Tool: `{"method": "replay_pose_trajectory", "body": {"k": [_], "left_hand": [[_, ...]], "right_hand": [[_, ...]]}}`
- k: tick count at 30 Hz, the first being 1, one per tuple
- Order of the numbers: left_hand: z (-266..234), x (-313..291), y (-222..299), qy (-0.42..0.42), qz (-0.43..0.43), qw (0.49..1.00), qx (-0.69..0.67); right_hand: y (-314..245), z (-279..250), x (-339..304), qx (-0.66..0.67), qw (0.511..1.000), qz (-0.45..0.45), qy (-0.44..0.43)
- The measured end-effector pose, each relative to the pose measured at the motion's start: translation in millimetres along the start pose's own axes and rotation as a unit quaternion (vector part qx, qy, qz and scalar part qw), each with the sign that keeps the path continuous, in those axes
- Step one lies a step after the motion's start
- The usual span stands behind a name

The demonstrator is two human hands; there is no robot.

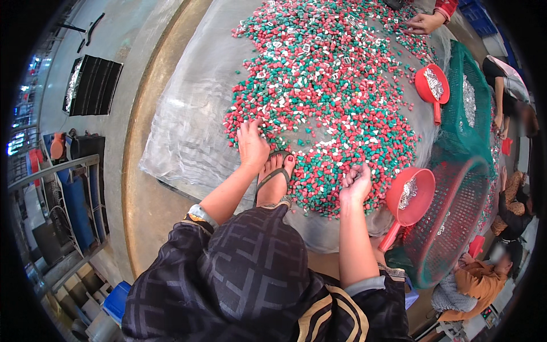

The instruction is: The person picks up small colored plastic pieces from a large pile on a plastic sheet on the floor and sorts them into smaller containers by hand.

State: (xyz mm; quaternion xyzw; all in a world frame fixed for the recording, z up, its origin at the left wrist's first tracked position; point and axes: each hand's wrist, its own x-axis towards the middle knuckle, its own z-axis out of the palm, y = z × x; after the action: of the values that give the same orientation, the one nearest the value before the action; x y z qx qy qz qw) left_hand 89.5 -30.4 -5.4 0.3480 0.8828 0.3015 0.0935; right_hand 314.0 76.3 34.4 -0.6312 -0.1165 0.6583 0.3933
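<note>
A black slatted crate stands on the grey concrete floor; a blue plastic bin sits lower left.

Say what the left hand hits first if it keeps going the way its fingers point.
The left hand points up-frame with fingertips already at the near edge of the pile of red, green and white pieces, so it would likely meet those pieces first; depth is unclear.
</note>
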Motion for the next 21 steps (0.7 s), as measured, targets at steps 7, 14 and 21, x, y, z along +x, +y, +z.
{"method": "replay_pose_trajectory", "body": {"k": [7,14,21], "left_hand": [[-11.5,18.3,-2.9,-0.056,0.014,0.978,-0.199],[-2.6,1.9,-21.2,-0.081,-0.104,0.988,-0.083],[-3.0,20.1,-18.2,-0.047,0.0,0.998,0.052]], "right_hand": [[6.1,4.0,-3.0,0.017,1.0,0.002,-0.005],[2.8,-1.8,2.4,-0.008,1.0,0.004,-0.02],[-0.5,0.9,-1.5,0.014,0.989,0.082,-0.12]]}}
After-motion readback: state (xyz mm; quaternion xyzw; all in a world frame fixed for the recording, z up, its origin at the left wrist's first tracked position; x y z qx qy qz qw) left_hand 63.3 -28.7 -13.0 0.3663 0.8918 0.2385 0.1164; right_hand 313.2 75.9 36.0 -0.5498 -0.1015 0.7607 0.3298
